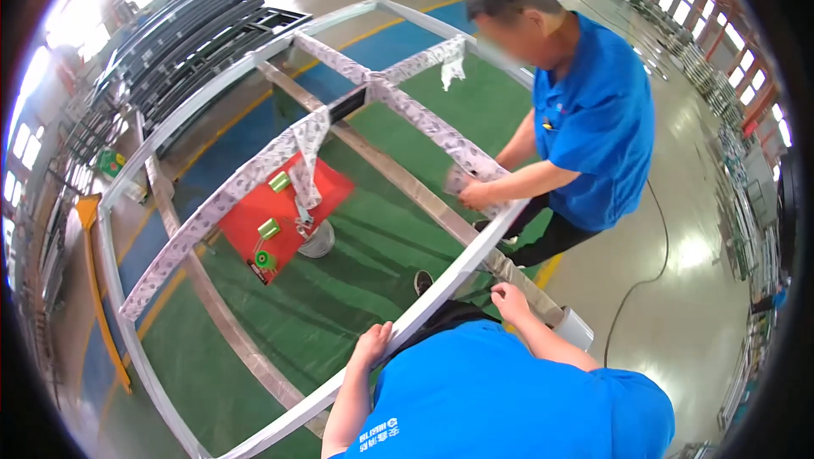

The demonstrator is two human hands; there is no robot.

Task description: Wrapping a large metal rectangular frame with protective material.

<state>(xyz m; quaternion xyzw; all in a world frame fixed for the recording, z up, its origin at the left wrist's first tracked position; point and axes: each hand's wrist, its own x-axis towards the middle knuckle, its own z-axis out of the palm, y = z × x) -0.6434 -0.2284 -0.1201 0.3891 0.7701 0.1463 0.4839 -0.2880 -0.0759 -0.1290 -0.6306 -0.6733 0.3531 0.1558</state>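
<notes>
A large white metal frame [462, 265] lies raised in front of me, resting on beams. My left hand [373, 344] is closed over its near rail. To the right, my right hand [510, 301] is off the rail, above the end of a wrapped support beam [534, 293]. Its fingers are curled, and what they hold, if anything, is hidden. Printed protective film covers the crossbars [432, 128]; a loose strip [307, 158] hangs from the left one. Across the near rail, a co-worker's hands [479, 192] hold a piece at the right end of a crossbar.
Under the frame, a red board [280, 204] carries green tape rolls [269, 229], beside a white bucket [319, 243]. Dark metal frames [182, 43] are stacked at the far left. A yellow-orange bar [97, 289] stands at left. A cable [666, 230] crosses the floor at right.
</notes>
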